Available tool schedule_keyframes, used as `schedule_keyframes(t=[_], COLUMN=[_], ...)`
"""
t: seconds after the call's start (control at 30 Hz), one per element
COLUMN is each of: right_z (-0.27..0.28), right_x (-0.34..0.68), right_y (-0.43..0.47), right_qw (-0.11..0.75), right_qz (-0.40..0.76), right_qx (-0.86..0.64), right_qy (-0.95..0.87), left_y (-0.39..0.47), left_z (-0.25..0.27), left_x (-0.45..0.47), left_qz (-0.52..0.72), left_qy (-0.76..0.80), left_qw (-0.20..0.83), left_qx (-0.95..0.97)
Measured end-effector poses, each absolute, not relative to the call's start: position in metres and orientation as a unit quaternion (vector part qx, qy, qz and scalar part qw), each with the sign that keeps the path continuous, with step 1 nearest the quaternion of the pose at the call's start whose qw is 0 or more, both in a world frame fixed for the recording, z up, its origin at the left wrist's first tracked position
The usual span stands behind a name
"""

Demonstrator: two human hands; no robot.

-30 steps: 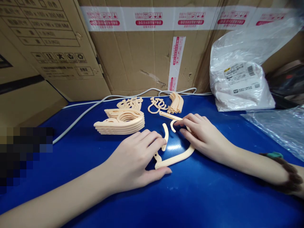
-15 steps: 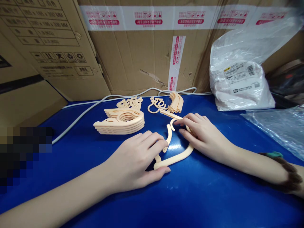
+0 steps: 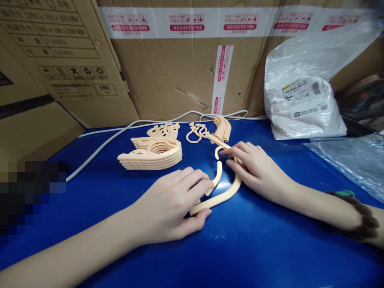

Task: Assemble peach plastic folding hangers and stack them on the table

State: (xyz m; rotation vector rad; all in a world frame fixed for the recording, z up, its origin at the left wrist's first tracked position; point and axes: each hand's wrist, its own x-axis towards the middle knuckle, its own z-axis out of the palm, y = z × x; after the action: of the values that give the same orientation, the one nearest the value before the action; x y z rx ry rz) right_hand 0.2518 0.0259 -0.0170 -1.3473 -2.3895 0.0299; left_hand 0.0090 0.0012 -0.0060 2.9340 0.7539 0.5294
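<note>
Hanger [image 3: 223,192] flat on blue table [image 3: 270,248], between both hands. Left hand [image 3: 171,208] pinches its near end, thumb under, fingers on the short inner arm [image 3: 216,178]. Right hand [image 3: 255,170] presses the hook end flat, fingers narrow. Best keep both ends pinned, swing the arm slowly. Since a second ago: arm rotated right, hanger slid slightly toward stack [image 3: 153,154].

Left hand [image 3: 171,204] and right hand [image 3: 255,170] lie palm-down, forearms converging, fingers [image 3: 232,151] loosely curled.
</note>
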Motion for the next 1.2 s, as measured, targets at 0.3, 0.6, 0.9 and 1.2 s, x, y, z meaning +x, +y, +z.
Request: schedule_keyframes(t=[0.3, 0.6, 0.9, 1.2], right_z=[-0.0184, -0.0172, -0.0164, -0.0107], right_x=[0.252, 0.2517, 0.252, 0.2507], right_y=[0.0264, 0.0259, 0.0253, 0.0209], right_qw=[0.201, 0.196, 0.201, 0.209], right_qz=[0.009, 0.027, 0.042, 0.064], right_qx=[-0.475, -0.447, -0.432, -0.416], right_qy=[-0.856, -0.872, -0.878, -0.883], left_y=[0.0015, 0.004, 0.0039, 0.005], left_z=[-0.0058, -0.0086, -0.0115, -0.0115], left_x=[0.009, 0.0088, 0.0078, 0.008], left_qz=[0.153, 0.159, 0.191, 0.214], left_qy=[0.222, 0.215, 0.234, 0.32], left_qw=[0.048, 0.044, -0.004, -0.078], left_qx=[0.962, 0.962, 0.953, 0.92])
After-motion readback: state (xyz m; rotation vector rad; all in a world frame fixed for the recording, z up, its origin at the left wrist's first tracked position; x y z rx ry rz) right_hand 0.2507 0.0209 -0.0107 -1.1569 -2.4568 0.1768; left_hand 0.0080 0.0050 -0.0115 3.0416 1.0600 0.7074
